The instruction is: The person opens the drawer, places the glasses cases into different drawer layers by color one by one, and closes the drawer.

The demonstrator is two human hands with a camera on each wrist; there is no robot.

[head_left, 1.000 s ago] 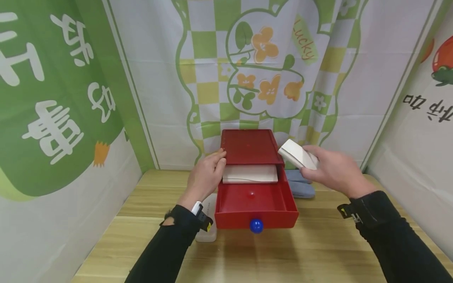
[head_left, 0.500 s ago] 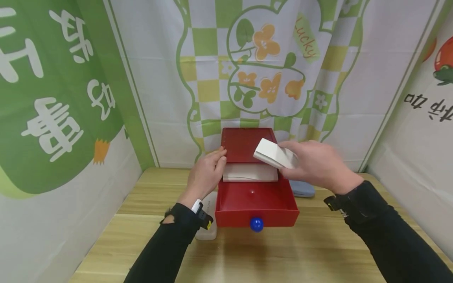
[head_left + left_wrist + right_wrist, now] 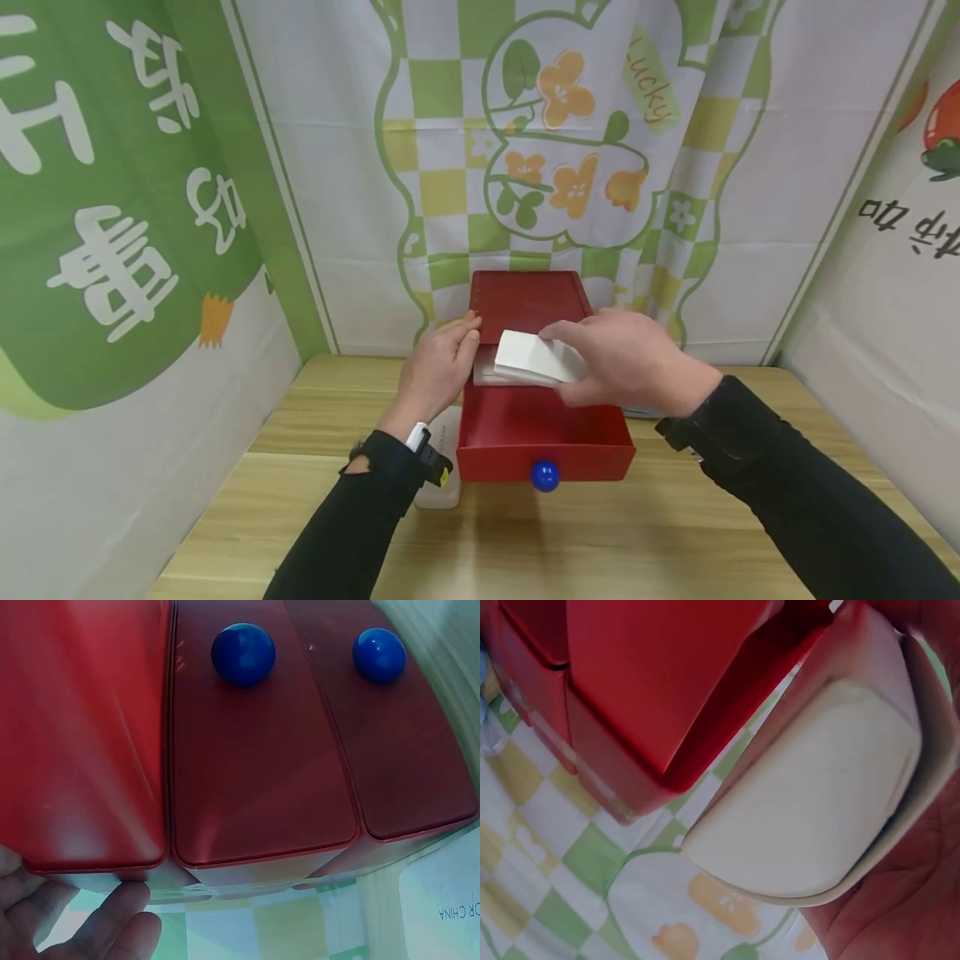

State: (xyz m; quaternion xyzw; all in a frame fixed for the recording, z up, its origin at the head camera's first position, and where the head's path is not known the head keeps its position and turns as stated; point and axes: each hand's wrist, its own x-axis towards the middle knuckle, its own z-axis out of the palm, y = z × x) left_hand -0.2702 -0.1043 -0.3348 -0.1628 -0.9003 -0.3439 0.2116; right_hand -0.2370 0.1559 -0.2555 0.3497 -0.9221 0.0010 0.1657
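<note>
A red drawer cabinet with blue knobs stands on the wooden table. Its top drawer is pulled out, and a white flat item lies at the back of it. My right hand pinches a white case with a flap between thumb and fingers, over the drawer's rear part. In the right wrist view that case shows its cream end and flap, close to the red cabinet. My left hand rests with extended fingers against the cabinet's left side; its fingers touch the red edge.
A white box with printed letters lies left of the cabinet, partly under my left wrist. Something blue-grey shows behind my right hand, mostly hidden. Patterned cloth hangs behind the cabinet and along both sides.
My right hand has carried the white case leftward from beside the cabinet, and lowered it over the pulled-out drawer. My left hand keeps its place on the cabinet.
</note>
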